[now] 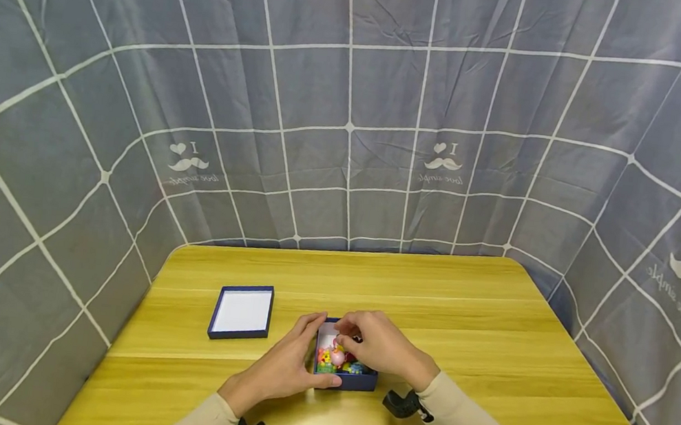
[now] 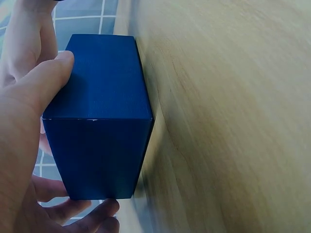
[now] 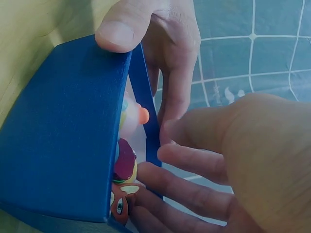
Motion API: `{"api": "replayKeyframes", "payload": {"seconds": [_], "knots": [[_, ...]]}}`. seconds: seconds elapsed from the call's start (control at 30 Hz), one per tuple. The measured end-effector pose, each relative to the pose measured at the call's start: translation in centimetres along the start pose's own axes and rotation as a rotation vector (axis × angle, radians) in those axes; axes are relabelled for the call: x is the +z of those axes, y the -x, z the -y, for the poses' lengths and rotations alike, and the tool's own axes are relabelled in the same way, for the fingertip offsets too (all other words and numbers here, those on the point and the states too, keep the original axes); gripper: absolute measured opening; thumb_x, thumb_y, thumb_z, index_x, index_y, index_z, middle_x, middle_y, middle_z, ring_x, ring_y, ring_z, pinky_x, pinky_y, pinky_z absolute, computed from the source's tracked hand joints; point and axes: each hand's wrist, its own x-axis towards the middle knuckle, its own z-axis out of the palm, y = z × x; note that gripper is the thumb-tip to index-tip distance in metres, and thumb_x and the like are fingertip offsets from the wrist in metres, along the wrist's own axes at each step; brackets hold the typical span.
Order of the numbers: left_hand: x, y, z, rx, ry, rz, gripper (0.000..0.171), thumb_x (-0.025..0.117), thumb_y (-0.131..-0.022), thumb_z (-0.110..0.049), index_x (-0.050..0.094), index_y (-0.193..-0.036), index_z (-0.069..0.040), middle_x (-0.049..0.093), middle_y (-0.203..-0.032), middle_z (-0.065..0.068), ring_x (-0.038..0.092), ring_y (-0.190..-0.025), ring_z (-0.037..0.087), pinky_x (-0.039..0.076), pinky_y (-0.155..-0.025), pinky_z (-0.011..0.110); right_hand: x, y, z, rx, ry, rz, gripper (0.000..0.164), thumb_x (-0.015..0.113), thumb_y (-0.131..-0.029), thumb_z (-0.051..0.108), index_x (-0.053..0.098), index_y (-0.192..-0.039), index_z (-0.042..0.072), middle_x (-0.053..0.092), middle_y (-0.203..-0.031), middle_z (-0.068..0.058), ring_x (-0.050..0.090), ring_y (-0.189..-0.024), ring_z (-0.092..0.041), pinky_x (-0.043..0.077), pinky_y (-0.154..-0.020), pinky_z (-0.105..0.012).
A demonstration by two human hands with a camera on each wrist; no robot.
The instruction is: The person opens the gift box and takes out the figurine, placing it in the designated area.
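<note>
My left hand (image 1: 283, 367) grips a dark blue box (image 1: 354, 382) on the table, its thumb on the near wall and its fingers along the far end of the left side. Several small colourful figurines lie inside, among them a round pink one (image 1: 337, 357) and a brown one with a painted eye (image 3: 119, 204). My right hand (image 1: 387, 344) reaches over the box from the right. Its fingers (image 3: 187, 191) extend loosely into the opening and touch the figurines; nothing shows between thumb and forefinger in the right wrist view.
Left of the box, a matching blue lid (image 1: 243, 311) lies with its white inside up. The wooden table (image 1: 462, 301) has rounded far corners, and a grey checked curtain (image 1: 377, 161) hangs around it. Black straps with camera mounts (image 1: 401, 404) sit on both wrists.
</note>
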Motion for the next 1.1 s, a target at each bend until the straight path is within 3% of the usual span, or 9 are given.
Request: {"api": "replayKeyframes", "payload": {"seconds": [0.23,0.83,1.1], "knots": [[0.16,0.13,0.04,-0.007,-0.005,-0.003,0.128,0.084,-0.096,-0.079,0.03,-0.184,-0.003,0.036,-0.187,0.017,0.059,-0.161,0.043,0.057,-0.124,0.063,0.26,0.09,0.15,0.017,0.015,0.033,0.027,0.08,-0.111,0.012,0.082,-0.135,-0.002,0.087,-0.126,-0.013,0.082,-0.107,-0.021,0.07,-0.094,-0.04],[0.23,-0.05,0.23,-0.006,-0.005,-0.014,0.126,0.085,-0.097,-0.077,0.03,-0.184,-0.003,0.039,-0.186,0.02,0.061,-0.159,0.043,0.058,-0.123,0.062,-0.31,-0.2,-0.06,-0.025,0.013,0.104,0.029,0.08,-0.109,0.007,0.081,-0.136,-0.005,0.086,-0.121,-0.015,0.067,-0.088,-0.004,0.06,-0.081,-0.025],[0.11,-0.27,0.32,-0.01,-0.001,-0.019,0.126,0.085,-0.097,-0.077,0.031,-0.184,-0.004,0.039,-0.186,0.018,0.056,-0.163,0.042,0.055,-0.127,0.062,-0.57,-0.34,-0.2,-0.03,0.045,0.122,0.032,0.083,-0.106,0.005,0.081,-0.137,-0.003,0.084,-0.114,-0.009,0.059,-0.081,-0.002,0.055,-0.075,-0.023]]}}
